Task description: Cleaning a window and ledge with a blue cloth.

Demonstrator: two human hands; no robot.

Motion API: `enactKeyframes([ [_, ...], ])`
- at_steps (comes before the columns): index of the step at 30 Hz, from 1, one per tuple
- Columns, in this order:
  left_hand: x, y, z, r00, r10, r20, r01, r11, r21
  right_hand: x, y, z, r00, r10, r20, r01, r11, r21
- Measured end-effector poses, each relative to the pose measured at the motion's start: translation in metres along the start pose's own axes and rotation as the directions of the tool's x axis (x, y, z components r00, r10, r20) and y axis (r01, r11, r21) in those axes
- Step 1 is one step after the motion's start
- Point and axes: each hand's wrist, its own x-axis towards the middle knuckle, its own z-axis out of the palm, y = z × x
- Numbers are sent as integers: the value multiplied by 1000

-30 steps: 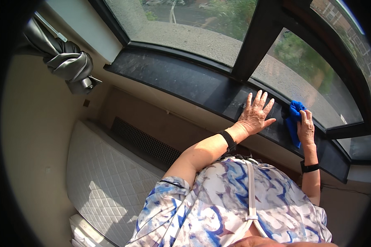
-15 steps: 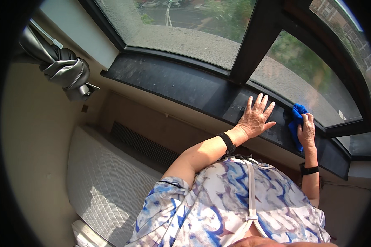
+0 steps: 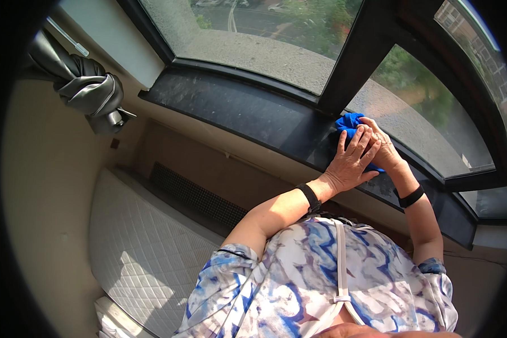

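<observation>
A blue cloth lies bunched on the dark windowsill, close to the foot of the window frame. My right hand is closed over the cloth and presses it to the sill; part of the cloth sticks out beneath the palm. Fingers spread, my left hand rests at the sill's near edge, its fingertips overlapping the right hand's fingers and the cloth. Whether the left fingertips touch the cloth is hard to make out.
Black window frames with glass rise beyond the sill. At the left hangs a knotted grey curtain. A pale quilted mattress stands below, beside a dark perforated panel under the sill.
My right hand has slid the blue cloth leftward along the sill, up to the left hand. The left hand has stayed almost in place and now overlaps the right.
</observation>
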Motion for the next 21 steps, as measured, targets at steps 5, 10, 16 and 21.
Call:
enactKeyframes([
  [5,-1,0,4,998,48,-37,-47,998,35,21,12,28,997,68,44,-80,923,376],
  [10,-1,-1,1,998,39,-45,-38,999,30,24,11,35,992,-109,-64,114,990,85],
  [16,-2,-2,2,998,35,-56,-34,999,20,23,2,28,982,-181,-52,181,983,-9],
  [21,-1,0,2,998,61,-33,-59,996,66,15,9,39,997,-67,-45,58,982,-178],
])
